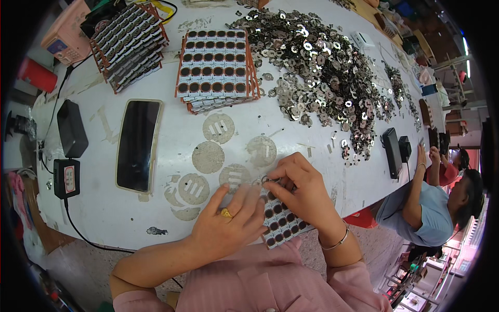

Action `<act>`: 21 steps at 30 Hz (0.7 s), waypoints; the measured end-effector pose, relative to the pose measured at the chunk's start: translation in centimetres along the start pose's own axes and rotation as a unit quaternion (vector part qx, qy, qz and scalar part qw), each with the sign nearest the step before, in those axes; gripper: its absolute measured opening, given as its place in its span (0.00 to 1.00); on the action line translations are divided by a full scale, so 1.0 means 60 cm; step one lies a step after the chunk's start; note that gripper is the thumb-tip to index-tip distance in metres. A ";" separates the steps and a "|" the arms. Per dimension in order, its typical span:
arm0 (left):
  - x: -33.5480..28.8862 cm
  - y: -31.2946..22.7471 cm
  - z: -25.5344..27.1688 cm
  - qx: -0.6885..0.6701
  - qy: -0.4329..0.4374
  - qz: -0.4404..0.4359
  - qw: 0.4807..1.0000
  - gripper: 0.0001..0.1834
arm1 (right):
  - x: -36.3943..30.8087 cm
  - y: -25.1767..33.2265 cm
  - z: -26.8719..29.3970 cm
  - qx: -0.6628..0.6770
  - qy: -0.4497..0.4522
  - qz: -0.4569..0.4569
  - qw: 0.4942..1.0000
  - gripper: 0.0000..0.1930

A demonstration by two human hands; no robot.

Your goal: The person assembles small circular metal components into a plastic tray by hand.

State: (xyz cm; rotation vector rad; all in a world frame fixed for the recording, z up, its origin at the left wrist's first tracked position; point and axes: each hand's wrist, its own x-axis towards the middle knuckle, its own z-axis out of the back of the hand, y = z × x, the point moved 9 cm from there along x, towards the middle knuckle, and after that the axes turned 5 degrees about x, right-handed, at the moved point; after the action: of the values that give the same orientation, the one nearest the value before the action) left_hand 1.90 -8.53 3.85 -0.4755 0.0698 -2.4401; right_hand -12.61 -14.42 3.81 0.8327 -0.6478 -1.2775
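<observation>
At the table's near edge, a panel of dark round parts in rows (283, 223) lies under my two hands. My right hand (306, 195) is over its upper end, thumb and index finger pinched on a small metal ring-shaped piece (264, 179). The fingers partly cover that piece. To its left, my left hand (231, 216), with a gold ring on one finger, reaches toward the same spot. Motion smears its fingertips, so whether they hold anything does not show. Part of the panel is hidden behind both hands.
A heap of small shiny metal pieces (322, 67) spreads across the far right. Stacked panels (213, 65) stand at the back, with another stack (127, 44) further left. A phone (138, 145) and black adapters (71, 127) lie left. A co-worker (431, 208) sits at right.
</observation>
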 end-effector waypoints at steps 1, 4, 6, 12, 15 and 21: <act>0.001 -0.001 0.000 0.002 0.002 -0.001 1.000 0.25 | -0.001 -0.002 -0.002 0.012 0.013 0.000 1.000 0.11; 0.000 -0.004 0.001 0.007 0.001 -0.004 1.000 0.26 | 0.000 0.000 -0.007 -0.014 0.036 -0.002 0.999 0.11; -0.001 -0.001 0.000 -0.002 0.003 0.000 1.000 0.25 | 0.011 0.010 -0.004 -0.033 0.062 0.010 0.998 0.11; 0.006 0.009 0.001 -0.028 -0.020 0.003 0.999 0.22 | 0.090 0.000 0.101 -0.105 -0.130 0.055 0.984 0.11; 0.006 0.009 0.007 -0.036 -0.032 0.000 0.999 0.20 | 0.110 -0.025 0.107 -0.159 -0.156 0.106 0.969 0.10; 0.002 0.013 0.004 -0.043 -0.032 -0.001 0.999 0.20 | 0.102 -0.009 0.072 -0.074 -0.071 0.108 0.989 0.10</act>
State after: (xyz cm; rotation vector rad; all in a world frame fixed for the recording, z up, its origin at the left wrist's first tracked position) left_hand 2.35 -9.24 3.99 -0.5922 0.1466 -2.4293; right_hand -15.27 -21.26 5.60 0.5376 -0.7266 -1.1770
